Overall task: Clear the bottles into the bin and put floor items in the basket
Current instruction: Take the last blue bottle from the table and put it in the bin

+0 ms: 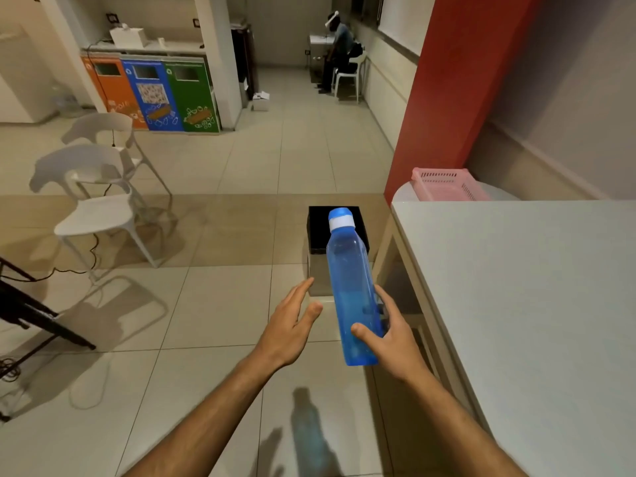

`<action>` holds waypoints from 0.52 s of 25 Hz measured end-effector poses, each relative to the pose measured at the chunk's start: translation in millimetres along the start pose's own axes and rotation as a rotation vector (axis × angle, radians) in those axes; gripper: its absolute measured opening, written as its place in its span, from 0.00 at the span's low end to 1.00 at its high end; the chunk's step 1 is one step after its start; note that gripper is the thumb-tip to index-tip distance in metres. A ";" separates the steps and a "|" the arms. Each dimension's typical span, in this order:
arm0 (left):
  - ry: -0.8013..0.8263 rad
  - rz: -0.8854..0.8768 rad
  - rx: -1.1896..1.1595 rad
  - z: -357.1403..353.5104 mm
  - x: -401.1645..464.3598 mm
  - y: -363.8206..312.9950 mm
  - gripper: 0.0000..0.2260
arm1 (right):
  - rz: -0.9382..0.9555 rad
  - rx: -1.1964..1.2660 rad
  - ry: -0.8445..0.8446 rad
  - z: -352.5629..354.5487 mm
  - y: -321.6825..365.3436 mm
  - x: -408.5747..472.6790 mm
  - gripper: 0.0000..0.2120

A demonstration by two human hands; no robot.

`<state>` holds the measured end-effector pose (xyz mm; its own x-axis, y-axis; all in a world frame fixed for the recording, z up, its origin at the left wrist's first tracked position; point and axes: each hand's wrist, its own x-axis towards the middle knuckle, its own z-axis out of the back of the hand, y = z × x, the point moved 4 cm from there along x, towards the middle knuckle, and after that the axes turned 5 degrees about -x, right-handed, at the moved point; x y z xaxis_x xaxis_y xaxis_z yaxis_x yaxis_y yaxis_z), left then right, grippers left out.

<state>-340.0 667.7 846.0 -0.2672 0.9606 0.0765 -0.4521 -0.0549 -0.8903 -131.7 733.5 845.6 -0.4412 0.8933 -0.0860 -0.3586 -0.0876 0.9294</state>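
Observation:
A translucent blue bottle [351, 287] with a blue-and-white cap is held upright, tilted slightly, above the floor. My right hand [392, 333] grips its lower half, thumb across the front. My left hand [292, 321] hovers just left of the bottle, fingers apart and holding nothing. Behind the bottle a square bin [318, 232] with a black liner stands on the floor against the table leg; the cap overlaps its opening in view. A pink basket [447, 185] sits on a round white surface beyond the table.
A grey table [533, 304] fills the right side. Two white chairs [99, 187] stand at left, with cables and a black stand [31, 311] at the left edge. Coloured recycling bins [155, 94] line the far wall. A person [339, 49] sits at the back. A red pillar [457, 80] rises at right.

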 end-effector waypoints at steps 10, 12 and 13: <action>-0.075 0.043 0.083 19.6 191.2 41.2 0.31 | 0.023 -0.027 0.129 4.3 6.7 217.4 0.41; -0.094 0.055 0.100 28.4 225.9 41.1 0.32 | 0.034 -0.028 0.147 12.1 16.3 260.4 0.44; -0.109 0.057 0.105 32.6 242.0 40.3 0.32 | 0.044 -0.031 0.159 15.1 21.4 280.4 0.45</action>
<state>-450.6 889.1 843.3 -0.3834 0.9201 0.0808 -0.5184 -0.1420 -0.8432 -250.7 988.7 846.8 -0.5810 0.8073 -0.1034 -0.3605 -0.1413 0.9220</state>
